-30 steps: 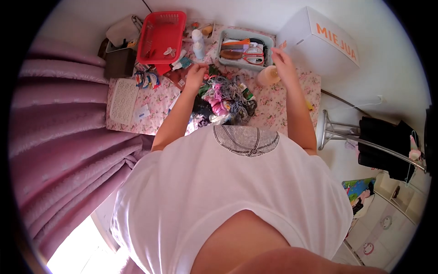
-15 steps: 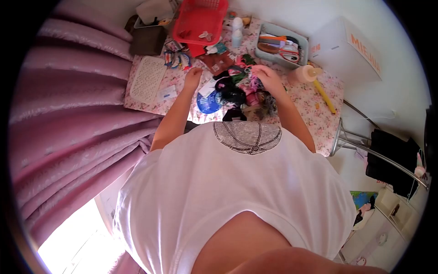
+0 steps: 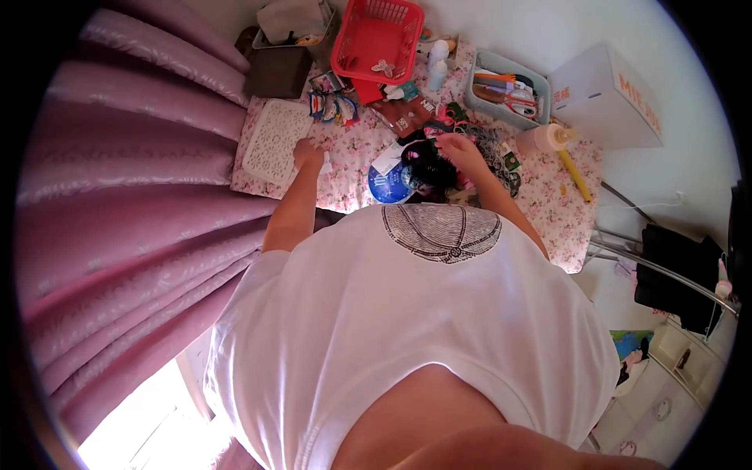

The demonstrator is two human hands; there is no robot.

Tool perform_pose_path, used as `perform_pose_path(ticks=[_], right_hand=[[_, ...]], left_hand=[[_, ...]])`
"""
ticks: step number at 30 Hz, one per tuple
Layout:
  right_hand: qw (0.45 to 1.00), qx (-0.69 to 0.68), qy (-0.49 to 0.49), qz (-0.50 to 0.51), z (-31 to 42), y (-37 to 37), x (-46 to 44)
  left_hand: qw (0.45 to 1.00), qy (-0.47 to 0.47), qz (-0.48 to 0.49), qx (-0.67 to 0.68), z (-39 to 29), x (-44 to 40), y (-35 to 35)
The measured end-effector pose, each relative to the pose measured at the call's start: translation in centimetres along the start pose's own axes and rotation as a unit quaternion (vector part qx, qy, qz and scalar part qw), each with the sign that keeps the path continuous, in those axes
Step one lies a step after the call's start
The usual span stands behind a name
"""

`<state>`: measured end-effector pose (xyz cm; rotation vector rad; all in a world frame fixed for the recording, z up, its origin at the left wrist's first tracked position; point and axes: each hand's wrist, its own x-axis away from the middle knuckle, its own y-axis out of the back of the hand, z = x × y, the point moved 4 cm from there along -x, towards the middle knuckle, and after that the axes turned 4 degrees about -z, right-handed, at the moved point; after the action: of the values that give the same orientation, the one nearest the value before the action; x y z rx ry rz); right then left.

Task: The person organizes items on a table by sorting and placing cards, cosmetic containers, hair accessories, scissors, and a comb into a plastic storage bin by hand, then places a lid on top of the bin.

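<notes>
My left hand (image 3: 308,153) is closed at the right edge of the white openwork tray (image 3: 276,133), over a small white card (image 3: 327,164) on the table. Whatever its fingers hold is hidden. My right hand (image 3: 462,152) bends over a tangled pile with its fingers drawn together; what they grip is too small to make out. Under and beside it lies a glossy black, stringy bundle (image 3: 427,163), with grey strands (image 3: 489,145) to the right. A round blue package (image 3: 389,184) and a white card (image 3: 388,158) lie left of the bundle.
A red basket (image 3: 376,43) stands at the back, beside white bottles (image 3: 437,76). A grey bin (image 3: 509,86) holds scissors and tools. Right of it are a white box (image 3: 599,98), a pinkish bottle (image 3: 540,139) and a yellow stick (image 3: 576,175). A curtain (image 3: 157,164) hangs left.
My left hand has moved left and down from beside the colourful packets to the tray's edge. My right hand stays over the pile, where the black bundle has shifted nearer it. The view has shifted slightly.
</notes>
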<state>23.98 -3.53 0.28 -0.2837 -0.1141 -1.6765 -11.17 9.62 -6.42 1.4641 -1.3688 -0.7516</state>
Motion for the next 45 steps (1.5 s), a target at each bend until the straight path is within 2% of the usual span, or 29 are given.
perform_pose_path(ticks=[2,8,11,14,17,20,23,34,37,40,41,45], right_hand=[[1.000,0.011,-0.015,-0.009,-0.6,0.3,0.0],[0.998,0.046,-0.040,-0.006,-0.8,0.2,0.7],[0.997,0.059,-0.054,0.007,-1.2,0.2,0.8],[0.997,0.042,-0.057,0.008,-1.4,-0.1,0.5],[0.998,0.033,-0.050,0.014,-1.1,-0.5,0.3],[0.998,0.036,-0.038,0.025,-1.4,-0.7,-0.1],[0.998,0.047,-0.025,0.034,-1.9,-0.9,-0.2],[0.998,0.045,-0.030,0.038,-0.5,-1.6,1.0],[0.989,-0.029,-0.146,-0.018,0.9,-2.0,1.4],[0.936,-0.281,-0.209,0.025,1.9,-2.6,1.3],[0.915,-0.334,-0.225,0.012,2.2,-2.8,0.9],[0.892,-0.410,-0.188,0.016,3.3,-2.0,0.6]], left_hand=[[0.997,-0.042,-0.049,-0.034,0.8,-0.2,-0.9],[0.990,0.028,-0.097,-0.097,0.2,0.1,0.2],[0.996,0.042,0.009,-0.082,0.2,-0.1,-0.4],[0.995,-0.004,-0.035,-0.088,0.3,0.0,-2.0],[0.980,-0.118,-0.056,-0.149,-0.1,-0.5,-2.9],[0.967,-0.163,-0.063,-0.185,-1.0,-1.0,-3.1],[0.975,-0.156,-0.080,-0.133,-5.0,1.8,-0.3],[0.957,-0.283,-0.051,-0.046,-16.7,9.4,3.9],[0.929,-0.367,-0.046,0.009,-19.2,12.3,5.4],[0.886,-0.459,-0.029,0.050,-21.0,14.7,5.8],[0.886,-0.462,-0.010,0.041,-21.5,15.3,5.7],[0.850,-0.518,-0.024,0.088,-22.6,16.9,6.7]])
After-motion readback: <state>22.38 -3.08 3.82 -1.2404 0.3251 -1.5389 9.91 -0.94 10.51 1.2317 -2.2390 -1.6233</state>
